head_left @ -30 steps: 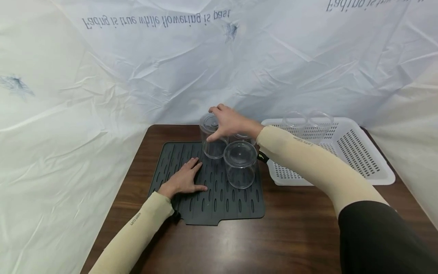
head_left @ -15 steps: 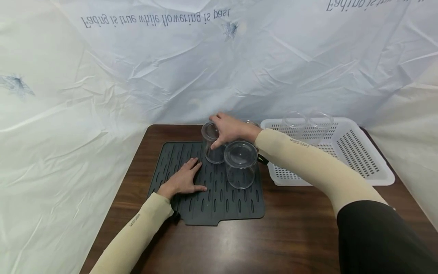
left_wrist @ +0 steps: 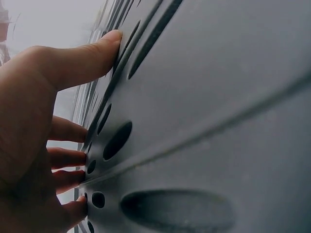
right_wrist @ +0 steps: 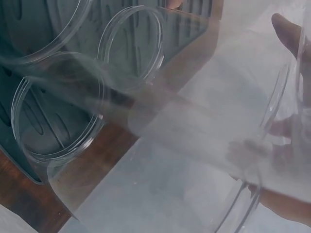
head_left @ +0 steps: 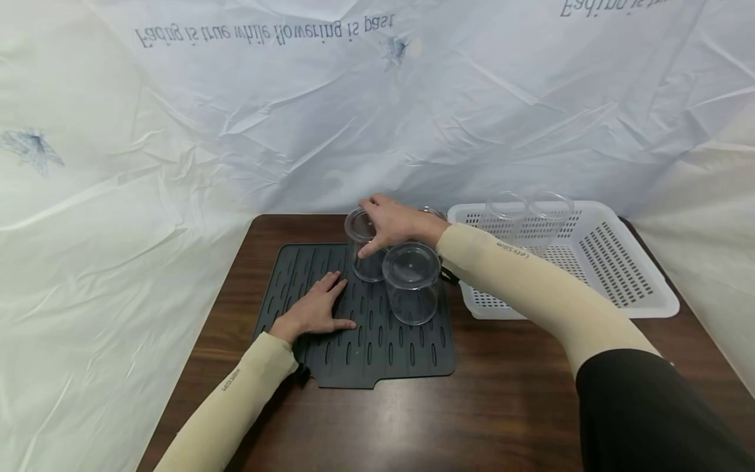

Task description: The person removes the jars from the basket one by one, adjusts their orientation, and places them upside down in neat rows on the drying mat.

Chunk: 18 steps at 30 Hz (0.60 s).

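Observation:
At the back of a dark grey ridged drying mat [head_left: 330,357], my right hand [head_left: 392,223] grips the upper end of a clear cylindrical jar [head_left: 370,267]. Its thumb is on the near side and its fingers reach round the far side. In front and to the right stands a second, wider clear jar [head_left: 413,298]. The rim of a third clear jar [head_left: 433,211] shows behind my right wrist; the rest is hidden. My left hand [head_left: 315,311] lies on the mat with fingers spread. In the left wrist view, the thumb and fingertips touch the mat [left_wrist: 204,97].
On the right of the brown wooden table [head_left: 472,406] sits a white perforated basket [head_left: 655,305]. Two clear round-rimmed containers [head_left: 507,213] stand at its back left. White printed sheeting [head_left: 295,131] hangs close behind the table.
My right hand has brought the clear jar down and slightly nearer onto the mat, and its place has barely altered over the last half second. My left hand stays put.

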{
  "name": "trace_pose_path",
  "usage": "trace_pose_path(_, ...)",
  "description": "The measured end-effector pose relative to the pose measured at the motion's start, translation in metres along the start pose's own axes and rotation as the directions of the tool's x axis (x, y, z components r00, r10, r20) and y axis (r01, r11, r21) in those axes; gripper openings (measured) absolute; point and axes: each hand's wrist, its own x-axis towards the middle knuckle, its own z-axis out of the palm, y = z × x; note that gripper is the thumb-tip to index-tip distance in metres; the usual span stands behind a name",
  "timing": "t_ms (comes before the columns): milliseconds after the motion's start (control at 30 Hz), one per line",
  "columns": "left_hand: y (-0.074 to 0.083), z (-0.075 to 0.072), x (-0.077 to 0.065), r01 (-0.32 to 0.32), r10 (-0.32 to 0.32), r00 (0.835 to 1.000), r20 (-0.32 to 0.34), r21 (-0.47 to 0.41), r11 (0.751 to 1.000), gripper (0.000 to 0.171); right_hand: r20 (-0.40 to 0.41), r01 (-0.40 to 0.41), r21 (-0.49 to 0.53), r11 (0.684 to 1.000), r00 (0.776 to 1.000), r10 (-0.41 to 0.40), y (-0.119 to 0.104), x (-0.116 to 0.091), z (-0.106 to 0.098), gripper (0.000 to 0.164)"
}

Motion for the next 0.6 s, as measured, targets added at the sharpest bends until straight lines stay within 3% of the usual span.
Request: trace_pose_path(600,0.0,-0.003,0.002,-0.003,0.003,1.0,0.004,-0.009,1.0,0.103,-0.031,-0.014,0.057,0.998,0.999,0.016,0.008,-0.016,-0.016,0.11)
